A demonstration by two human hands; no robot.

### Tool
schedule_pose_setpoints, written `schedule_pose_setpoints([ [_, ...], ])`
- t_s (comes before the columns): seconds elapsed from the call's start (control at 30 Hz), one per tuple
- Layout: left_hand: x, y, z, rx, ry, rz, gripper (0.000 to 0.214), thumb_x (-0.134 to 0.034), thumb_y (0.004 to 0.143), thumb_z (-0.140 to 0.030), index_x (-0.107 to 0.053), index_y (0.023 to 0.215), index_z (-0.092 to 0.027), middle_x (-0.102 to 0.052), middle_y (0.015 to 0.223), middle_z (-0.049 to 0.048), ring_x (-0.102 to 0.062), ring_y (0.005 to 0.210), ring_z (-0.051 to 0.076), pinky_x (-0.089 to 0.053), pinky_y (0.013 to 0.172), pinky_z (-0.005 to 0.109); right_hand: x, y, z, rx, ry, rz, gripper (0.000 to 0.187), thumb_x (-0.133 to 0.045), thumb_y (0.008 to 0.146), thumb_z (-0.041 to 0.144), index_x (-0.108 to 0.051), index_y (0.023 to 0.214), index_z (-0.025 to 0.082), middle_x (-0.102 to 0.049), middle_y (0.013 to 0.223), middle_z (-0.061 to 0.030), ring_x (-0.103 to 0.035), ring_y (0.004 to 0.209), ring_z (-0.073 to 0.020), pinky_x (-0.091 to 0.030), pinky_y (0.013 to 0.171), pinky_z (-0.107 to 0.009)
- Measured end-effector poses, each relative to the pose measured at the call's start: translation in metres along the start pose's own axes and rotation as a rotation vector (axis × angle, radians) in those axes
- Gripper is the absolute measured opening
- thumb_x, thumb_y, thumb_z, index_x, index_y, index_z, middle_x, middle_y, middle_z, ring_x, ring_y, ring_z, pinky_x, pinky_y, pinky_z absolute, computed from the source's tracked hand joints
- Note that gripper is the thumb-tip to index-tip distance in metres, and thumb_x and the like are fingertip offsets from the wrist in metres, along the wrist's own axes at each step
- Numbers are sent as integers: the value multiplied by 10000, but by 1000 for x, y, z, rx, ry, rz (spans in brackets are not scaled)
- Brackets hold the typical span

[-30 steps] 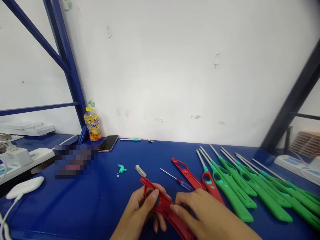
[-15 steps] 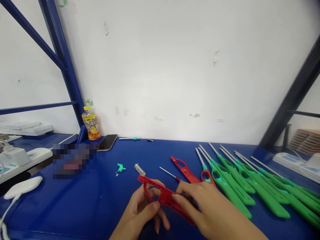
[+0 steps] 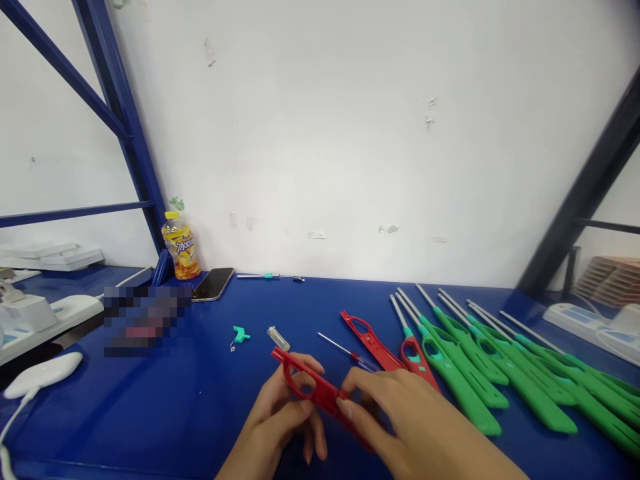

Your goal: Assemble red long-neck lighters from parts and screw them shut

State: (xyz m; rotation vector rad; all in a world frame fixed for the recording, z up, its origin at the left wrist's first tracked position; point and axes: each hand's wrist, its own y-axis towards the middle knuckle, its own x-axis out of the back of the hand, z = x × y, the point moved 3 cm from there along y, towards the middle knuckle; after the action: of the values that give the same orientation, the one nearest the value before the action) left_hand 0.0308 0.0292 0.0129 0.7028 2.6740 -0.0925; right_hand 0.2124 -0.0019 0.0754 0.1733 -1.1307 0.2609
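Both of my hands hold a red plastic lighter shell [image 3: 311, 388] just above the blue table [image 3: 190, 400]. My left hand [image 3: 283, 417] grips it from below near its finger loop, thumb curled across. My right hand [image 3: 400, 417] pinches its middle with the fingers closed. Just beyond lie a small clear tube [image 3: 278, 338], a thin red-handled screwdriver [image 3: 350, 354] and a second red shell half [image 3: 373, 342]. A small teal trigger piece [image 3: 241, 335] lies further left.
Several green long-nosed lighters [image 3: 480, 373] and one red one [image 3: 417, 353] lie in a row at the right. A drink bottle [image 3: 181, 245], a phone [image 3: 213, 285] and a thin rod [image 3: 270, 276] sit by the wall. White power strips [image 3: 45, 313] lie at both sides.
The red shell has turned and lifted slightly, so its loop end points further left and up. Both hands shifted a little left with it. The view tilted slightly.
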Motion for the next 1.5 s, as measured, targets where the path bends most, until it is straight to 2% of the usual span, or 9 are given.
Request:
schedule_pose_setpoints([
  [0.17, -2, 0, -3, 21, 9, -32, 344, -716, 941, -378, -629, 1227, -208, -683, 829, 13, -697, 572, 158, -449, 543, 238, -2, 1, 0, -2, -50, 4, 245, -477, 1080, 305, -672, 934, 279, -777, 875, -9, -719, 788, -220, -312, 638, -318],
  [0.3, -3, -2, -5, 43, 42, -65, 411, -705, 951, -469, -645, 1260, -203, -728, 919, 56, -721, 538, 174, -426, 504, 241, -1, 1, -7, 33, -78, -42, 282, -456, 1081, 259, -683, 914, 276, -785, 851, -11, -732, 776, -227, -349, 677, -322],
  [0.53, -3, -3, 0, 47, 89, -92, 477, -674, 956, -511, -649, 1294, -175, -772, 1004, 126, -710, 494, 161, -365, 452, 225, 7, -4, -13, 106, -93, -167, 322, -463, 1077, 234, -743, 922, 272, -800, 835, -18, -740, 729, -216, -417, 710, -302],
  [0.7, -3, -2, 2, 28, 121, -125, 490, -663, 946, -544, -680, 1248, -159, -772, 958, 125, -691, 466, 157, -332, 400, 214, 12, -6, -13, 124, -82, -203, 319, -489, 1068, 236, -774, 931, 279, -804, 824, -17, -756, 738, -214, -440, 694, -279],
  [0.87, -3, -3, 2, -2, 137, -155, 468, -649, 948, -546, -697, 1190, -148, -759, 879, 105, -675, 445, 154, -299, 365, 199, 13, -8, -13, 135, -54, -220, 331, -510, 1055, 231, -778, 864, 271, -791, 759, -14, -761, 713, -208, -455, 674, -264],
  [1.03, 0, -3, 6, -12, 110, -172, 466, -651, 954, -548, -688, 1204, -157, -758, 872, 93, -683, 452, 148, -299, 355, 180, 12, -9, -13, 138, -63, -240, 337, -511, 1048, 225, -781, 850, 267, -788, 741, -24, -769, 729, -217, -468, 672, -263],
  [1.17, 3, -2, 9, -42, 91, -152, 467, -680, 936, -558, -688, 1177, -158, -752, 840, 79, -675, 439, 148, -297, 342, 173, 13, -8, -10, 124, -59, -225, 329, -510, 1050, 239, -792, 888, 286, -797, 760, -24, -768, 719, -225, -473, 664, -270],
  [1.33, 2, 1, 6, -11, 107, -129, 393, -686, 938, -505, -718, 1091, -144, -741, 809, 77, -662, 455, 145, -321, 343, 173, 12, -9, -10, 117, -29, -219, 335, -495, 1048, 251, -800, 915, 284, -797, 763, -42, -771, 741, -240, -478, 658, -280],
  [1.5, -1, 1, 3, -21, 101, -73, 479, -716, 904, -598, -736, 1045, -140, -727, 816, 74, -662, 459, 128, -317, 340, 150, 10, -8, -13, 135, -50, -231, 327, -490, 1046, 249, -785, 908, 280, -794, 773, -35, -769, 750, -235, -478, 678, -281],
])
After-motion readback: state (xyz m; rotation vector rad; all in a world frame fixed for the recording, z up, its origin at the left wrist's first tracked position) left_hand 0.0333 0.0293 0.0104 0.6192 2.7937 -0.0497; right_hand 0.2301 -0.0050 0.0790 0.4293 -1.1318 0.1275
